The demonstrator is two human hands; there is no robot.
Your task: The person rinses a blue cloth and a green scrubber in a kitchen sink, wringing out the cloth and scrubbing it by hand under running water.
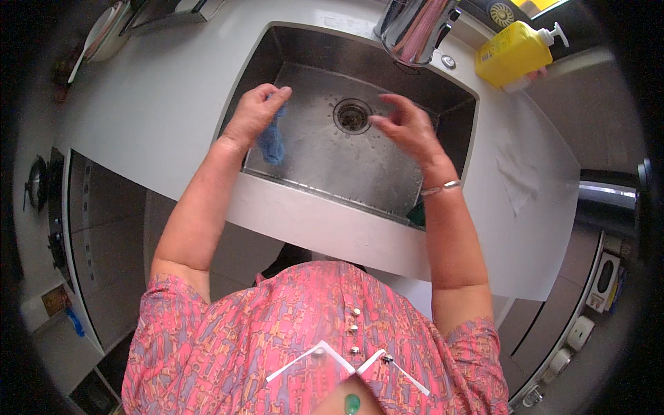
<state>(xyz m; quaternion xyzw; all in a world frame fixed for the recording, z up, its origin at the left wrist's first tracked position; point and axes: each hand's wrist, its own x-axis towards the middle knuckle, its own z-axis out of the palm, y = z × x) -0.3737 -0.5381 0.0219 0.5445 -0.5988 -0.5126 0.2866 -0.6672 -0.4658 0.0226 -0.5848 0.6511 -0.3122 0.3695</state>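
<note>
Over the left side of the stainless steel sink (311,150), my left hand (259,111) grips a blue cloth (271,142). The cloth hangs down below the fingers. My right hand (407,124) is over the sink's right side, near the drain (353,116), with thumb and fingers apart and nothing between them. It looks slightly blurred. A silver bracelet (440,188) circles the right wrist. Water drops lie on the sink floor around the drain. A dark green thing (416,213) in the near right corner of the sink is partly hidden by my right forearm.
A shiny metal cylinder (415,31) stands at the sink's back edge. Right of it are a round metal button (448,61) and a yellow pump bottle (513,54). A white tissue or cloth (516,174) lies on the right counter. Stacked dishes (109,33) stand at the far left.
</note>
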